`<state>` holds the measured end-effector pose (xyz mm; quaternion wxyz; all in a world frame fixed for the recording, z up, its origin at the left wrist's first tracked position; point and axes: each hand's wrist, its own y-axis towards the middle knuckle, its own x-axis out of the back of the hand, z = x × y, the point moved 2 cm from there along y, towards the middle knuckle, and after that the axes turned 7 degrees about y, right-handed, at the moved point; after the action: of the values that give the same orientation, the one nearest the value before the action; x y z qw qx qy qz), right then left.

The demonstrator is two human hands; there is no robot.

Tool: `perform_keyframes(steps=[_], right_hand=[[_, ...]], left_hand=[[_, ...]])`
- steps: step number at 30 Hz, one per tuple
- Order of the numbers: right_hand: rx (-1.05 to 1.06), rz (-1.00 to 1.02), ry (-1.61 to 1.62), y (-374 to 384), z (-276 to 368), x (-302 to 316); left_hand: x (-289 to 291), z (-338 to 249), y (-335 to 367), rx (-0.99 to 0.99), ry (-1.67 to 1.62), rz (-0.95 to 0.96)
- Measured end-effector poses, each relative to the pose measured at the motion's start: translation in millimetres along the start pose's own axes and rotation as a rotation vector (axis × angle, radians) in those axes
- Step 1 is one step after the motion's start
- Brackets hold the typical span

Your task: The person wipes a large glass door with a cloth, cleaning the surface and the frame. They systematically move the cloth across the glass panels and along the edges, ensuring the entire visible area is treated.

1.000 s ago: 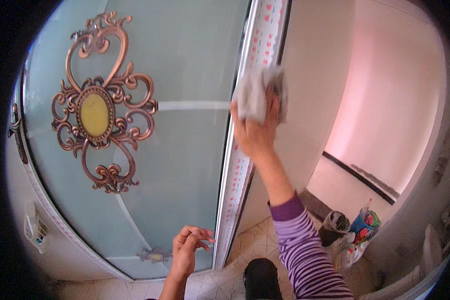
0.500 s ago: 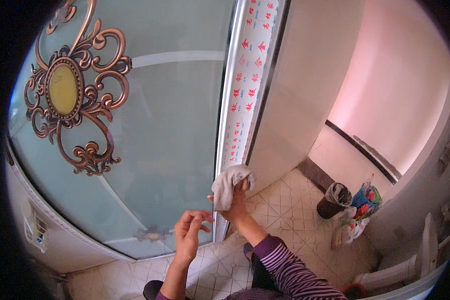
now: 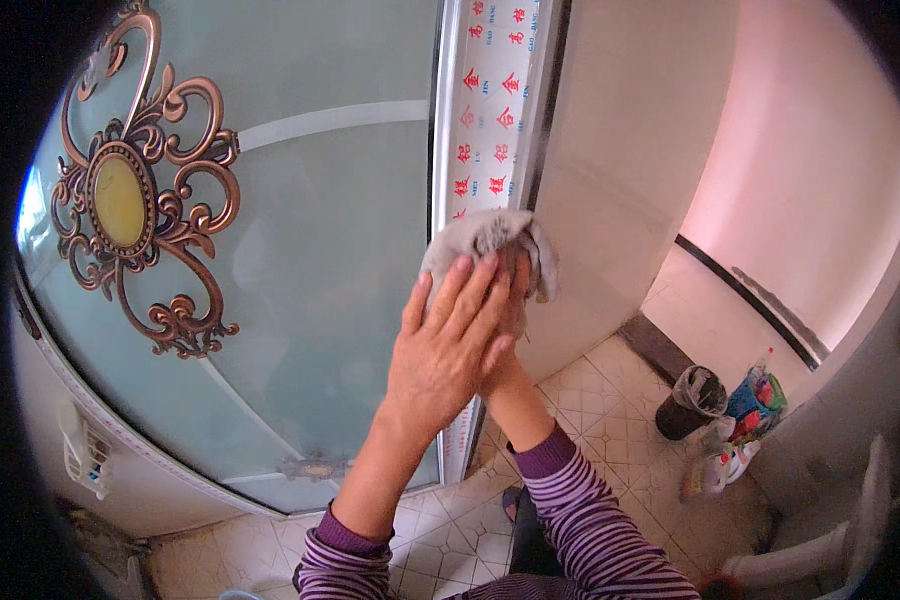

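Note:
A crumpled light-grey cloth (image 3: 467, 238) is against the white metal door frame (image 3: 482, 130), which bears red and blue print. My right hand (image 3: 507, 362) holds the cloth, its fingers partly covered by the cloth and by my other hand. Over it lies my left hand (image 3: 437, 350), fingers stretched out flat with their tips on the cloth's lower edge. To the left of both hands stands a frosted glass door panel (image 3: 330, 250) with pale bands. A bronze-coloured scroll ornament with a yellow oval centre (image 3: 122, 200) is on the glass.
On the tiled floor (image 3: 580, 400) at the right stand a dark bin with a liner (image 3: 690, 403), a blue basket of bottles (image 3: 755, 395) and a white bottle (image 3: 740, 462). A white rack (image 3: 87, 450) is at the lower left, and a plain wall panel (image 3: 620, 170) adjoins the frame.
The cloth and my right hand have moved up along the frame. My left hand, formerly apart with fingers curled, has come up and now lies flat over the right hand and cloth.

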<state>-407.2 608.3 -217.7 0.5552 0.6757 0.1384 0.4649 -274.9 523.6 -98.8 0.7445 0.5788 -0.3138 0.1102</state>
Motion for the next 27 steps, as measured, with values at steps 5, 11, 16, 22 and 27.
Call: perform_keyframes(steps=[5,11,16,22,27], right_hand=[[-0.056,0.097,0.04,-84.4,13.6,-40.0],[-0.099,0.192,-0.004,-184.3,32.7,-66.7],[-0.321,0.389,0.171,-241.9,26.0,-83.1],[-0.206,0.331,0.144,-223.0,21.7,-97.3],[-0.222,0.297,0.156,-224.0,36.9,-104.9]], left_hand=[[-36.9,-6.1,-64.0,-0.033,0.044,0.169],[-94.3,-29.5,-162.9,0.023,-0.018,0.402],[-124.4,-44.4,-198.2,0.013,-0.054,0.445],[-90.9,-19.3,-154.6,0.02,0.037,0.316],[-108.4,-17.8,-180.4,-0.009,0.095,0.308]])
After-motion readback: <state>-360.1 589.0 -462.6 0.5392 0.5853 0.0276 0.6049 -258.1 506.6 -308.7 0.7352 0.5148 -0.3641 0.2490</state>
